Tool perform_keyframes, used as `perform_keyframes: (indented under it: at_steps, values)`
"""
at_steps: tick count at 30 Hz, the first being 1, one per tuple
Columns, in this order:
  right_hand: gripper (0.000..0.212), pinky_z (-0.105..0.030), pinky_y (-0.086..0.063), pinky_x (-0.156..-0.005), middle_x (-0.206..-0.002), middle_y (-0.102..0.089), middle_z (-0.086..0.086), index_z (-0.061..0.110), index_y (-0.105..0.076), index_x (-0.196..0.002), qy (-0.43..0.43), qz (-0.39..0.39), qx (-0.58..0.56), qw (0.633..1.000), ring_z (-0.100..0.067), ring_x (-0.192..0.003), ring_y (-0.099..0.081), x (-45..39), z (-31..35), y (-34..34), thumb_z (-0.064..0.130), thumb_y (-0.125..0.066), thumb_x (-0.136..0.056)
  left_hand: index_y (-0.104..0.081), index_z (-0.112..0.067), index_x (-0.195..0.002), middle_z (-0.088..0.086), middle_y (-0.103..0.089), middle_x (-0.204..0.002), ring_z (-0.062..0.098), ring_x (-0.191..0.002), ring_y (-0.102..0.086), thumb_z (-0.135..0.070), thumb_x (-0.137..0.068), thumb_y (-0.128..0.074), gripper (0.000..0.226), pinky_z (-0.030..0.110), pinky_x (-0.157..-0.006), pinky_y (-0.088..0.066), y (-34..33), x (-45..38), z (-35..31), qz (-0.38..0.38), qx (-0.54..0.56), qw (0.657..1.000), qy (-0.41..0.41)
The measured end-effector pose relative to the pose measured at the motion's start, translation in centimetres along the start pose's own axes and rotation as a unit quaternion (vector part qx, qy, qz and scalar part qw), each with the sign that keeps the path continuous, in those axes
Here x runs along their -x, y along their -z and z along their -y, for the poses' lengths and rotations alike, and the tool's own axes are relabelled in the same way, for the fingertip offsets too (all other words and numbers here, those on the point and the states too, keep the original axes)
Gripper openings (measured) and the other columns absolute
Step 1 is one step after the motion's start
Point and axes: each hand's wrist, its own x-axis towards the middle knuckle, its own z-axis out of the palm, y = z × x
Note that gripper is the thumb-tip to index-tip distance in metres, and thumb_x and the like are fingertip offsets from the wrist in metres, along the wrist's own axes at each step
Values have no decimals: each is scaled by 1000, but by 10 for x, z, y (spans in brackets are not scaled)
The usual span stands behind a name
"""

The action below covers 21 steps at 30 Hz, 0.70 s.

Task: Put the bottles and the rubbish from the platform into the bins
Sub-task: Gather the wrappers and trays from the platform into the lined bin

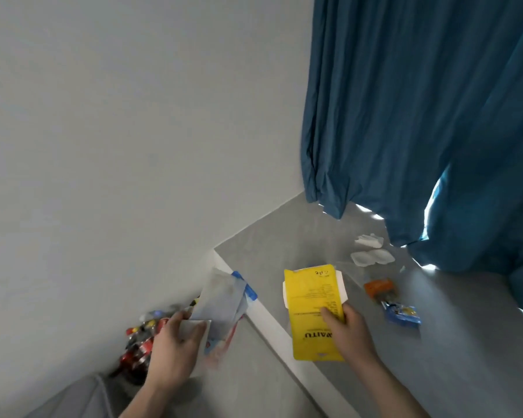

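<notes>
Packet, yellow (313,309), lettering upside down, partly legible "AITU": pinched by right hand (349,330). Left hand (171,354) clutches white-blue wrappers (221,300).

I read only part of one word, upside down, on the yellow carton (313,309) in my right hand (349,328): "AITU", 1st letter hidden. Small print higher up is too blurred. Other wrappers: nothing legible.

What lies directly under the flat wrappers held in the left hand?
Below the wrappers in the left hand shows a pile of red and mixed rubbish; its container and the rest are hidden.
</notes>
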Motion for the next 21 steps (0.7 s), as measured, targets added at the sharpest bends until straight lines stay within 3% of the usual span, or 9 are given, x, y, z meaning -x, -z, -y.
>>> perform_keyframes:
  at_steps: [4,9,13,17,21]
  values:
    - [12,-30,-49,-62,-81,-74,3,15,-70,-88,6,18,-15,1000,-17,-76,-70,13,15,-58,25,-69,-94,-66,-25,-95,-6,-73,-76,6,-70,-69,-25,-89,-73,9,33,-62,-54,54,-11,44,-30,3,999,29]
    - [10,-36,-56,-74,-85,-76,7,19,-72,-93,-7,32,-23,999,-18,-82,-71,14,20,-105,29,-70,-93,-59,-28,-92,-10,-68,-77,11,-72,-66,-24,-92,-70,12,35,-62,-50,94,-23,72,-50,6,996,70]
    - [12,-42,-59,-77,-83,-77,7,20,-73,-94,-24,48,-24,998,-19,-79,-73,-3,22,-131,31,-69,-94,-64,-25,-90,-10,-71,-77,8,-70,-68,-26,-92,-70,6,34,-60,-53,107,-43,98,-55,-1,993,105]
    - [10,-36,-56,-75,-86,-76,6,20,-72,-93,-35,71,-9,997,-16,-80,-71,-33,32,-158,29,-67,-95,-67,-24,-93,-5,-73,-81,9,-71,-68,-25,-90,-72,6,30,-56,-49,101,-61,115,-49,-3,987,152]
    - [8,-40,-58,-81,-90,-77,7,21,-73,-95,-51,110,-2,993,-17,-84,-72,-58,43,-195,28,-68,-94,-69,-22,-88,-4,-72,-75,6,-69,-67,-19,-88,-73,5,28,-58,-48,97,-76,122,-51,-2,981,190]
